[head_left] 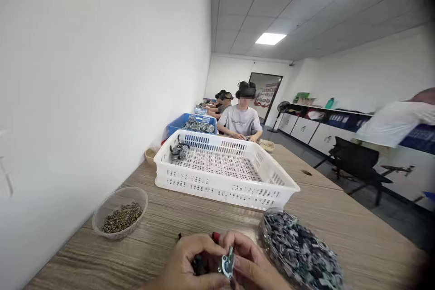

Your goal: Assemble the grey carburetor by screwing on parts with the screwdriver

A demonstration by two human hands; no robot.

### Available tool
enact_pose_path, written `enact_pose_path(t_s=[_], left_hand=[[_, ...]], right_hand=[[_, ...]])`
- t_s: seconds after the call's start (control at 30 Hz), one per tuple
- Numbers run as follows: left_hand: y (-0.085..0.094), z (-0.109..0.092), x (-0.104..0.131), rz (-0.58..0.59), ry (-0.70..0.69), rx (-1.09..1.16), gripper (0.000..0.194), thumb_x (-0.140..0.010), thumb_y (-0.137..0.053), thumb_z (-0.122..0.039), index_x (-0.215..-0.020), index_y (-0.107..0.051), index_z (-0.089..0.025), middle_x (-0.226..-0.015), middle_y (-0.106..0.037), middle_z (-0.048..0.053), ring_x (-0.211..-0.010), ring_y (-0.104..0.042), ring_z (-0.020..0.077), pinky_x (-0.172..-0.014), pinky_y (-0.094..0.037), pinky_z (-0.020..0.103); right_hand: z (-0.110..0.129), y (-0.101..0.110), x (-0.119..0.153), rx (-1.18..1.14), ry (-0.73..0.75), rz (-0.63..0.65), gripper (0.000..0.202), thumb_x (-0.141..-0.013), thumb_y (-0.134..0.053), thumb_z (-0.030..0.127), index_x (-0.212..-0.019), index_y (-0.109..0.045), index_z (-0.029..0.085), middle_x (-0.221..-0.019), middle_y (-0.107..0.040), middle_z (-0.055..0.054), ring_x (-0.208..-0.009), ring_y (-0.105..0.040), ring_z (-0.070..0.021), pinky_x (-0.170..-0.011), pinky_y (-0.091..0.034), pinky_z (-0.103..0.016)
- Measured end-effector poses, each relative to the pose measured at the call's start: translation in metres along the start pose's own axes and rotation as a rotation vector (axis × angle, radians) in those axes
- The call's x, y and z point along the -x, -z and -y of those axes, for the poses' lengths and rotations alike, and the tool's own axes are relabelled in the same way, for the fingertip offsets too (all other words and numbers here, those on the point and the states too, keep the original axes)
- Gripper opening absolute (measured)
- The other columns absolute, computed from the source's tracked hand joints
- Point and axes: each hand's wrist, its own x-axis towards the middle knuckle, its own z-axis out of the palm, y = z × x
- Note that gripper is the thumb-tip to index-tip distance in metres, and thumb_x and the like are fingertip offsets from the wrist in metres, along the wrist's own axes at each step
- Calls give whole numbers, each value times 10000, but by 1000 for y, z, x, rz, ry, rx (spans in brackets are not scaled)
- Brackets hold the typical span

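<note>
Low in the head view, my left hand [195, 260] is closed around a small assembly with black parts and a silvery metal piece [227, 264]. The fingers of my right hand [249, 258] pinch the same metal piece from the other side. Much of the assembly is hidden by my fingers, and its kind does not show. A red bit [216, 237] sticks out behind my fingers. Right of my hands stands a clear round tub [268, 242] heaped with small grey and dark parts [302, 251].
A white perforated crate [220, 188] with a few black and silver assemblies [179, 150] stands ahead. Left is a clear bowl [98, 217] of small brass-coloured pieces [123, 217]. Beyond are a blue crate [175, 126] and a seated co-worker [239, 120]. A wall borders the left.
</note>
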Motion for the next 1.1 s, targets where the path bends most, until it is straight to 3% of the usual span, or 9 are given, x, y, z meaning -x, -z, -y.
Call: enact_pose_path(t_s=[0.23,0.4,0.63,0.73,0.83,0.93,1.1], left_hand=[[1,-6,3,-17,-30,-9,368,-877,-904,-454,-1163,-827,-236,-911,-740,57,-774,-663,158,-721,-482,253],[0,-7,3,-12,24,14,414,-912,-879,-464,-1288,-823,-300,-1001,-738,63,-827,-648,159,-760,-485,263],[2,-17,0,-27,99,-26,367,-899,-890,-507,-1154,-868,-243,-932,-742,60,-799,-631,162,-761,-496,272],[5,-20,-2,-41,106,-78,331,-913,-884,-470,-1148,-873,-237,-917,-754,59,-803,-634,167,-764,-501,275],[7,-21,-4,-61,112,-114,297,-912,-885,-401,-1154,-872,-231,-914,-762,55,-808,-648,170,-762,-511,274],[8,-19,-6,-84,128,-133,288,-918,-872,-367,-1177,-872,-239,-946,-771,58,-821,-663,171,-762,-527,271],[9,-15,-7,-173,233,-124,381,-906,-872,-416,-1239,-865,-230,-1018,-793,86,-828,-671,181,-763,-560,289]], right_hand=[[1,-4,4,24,19,-32,402,-853,-936,524,-981,-730,204,-904,-596,3,-658,-555,-76,-552,-449,-176],[2,-6,4,24,12,-63,385,-873,-923,516,-954,-721,199,-871,-610,3,-673,-534,-80,-561,-412,-177],[-1,-2,1,108,6,-94,400,-914,-882,546,-979,-696,197,-851,-668,-10,-674,-546,-88,-563,-399,-184],[3,0,0,240,30,-84,397,-982,-795,581,-1045,-698,202,-794,-660,2,-681,-588,-106,-578,-451,-197],[11,3,-1,311,20,-84,508,-933,-821,634,-1174,-699,205,-873,-700,-25,-762,-670,-158,-610,-528,-246],[23,7,2,554,20,-243,669,-910,-742,768,-1258,-691,199,-932,-733,-63,-826,-725,-226,-629,-577,-315],[27,16,37,753,59,-660,479,-959,-715,641,-1128,-711,194,-890,-745,-80,-851,-719,-253,-655,-534,-323]])
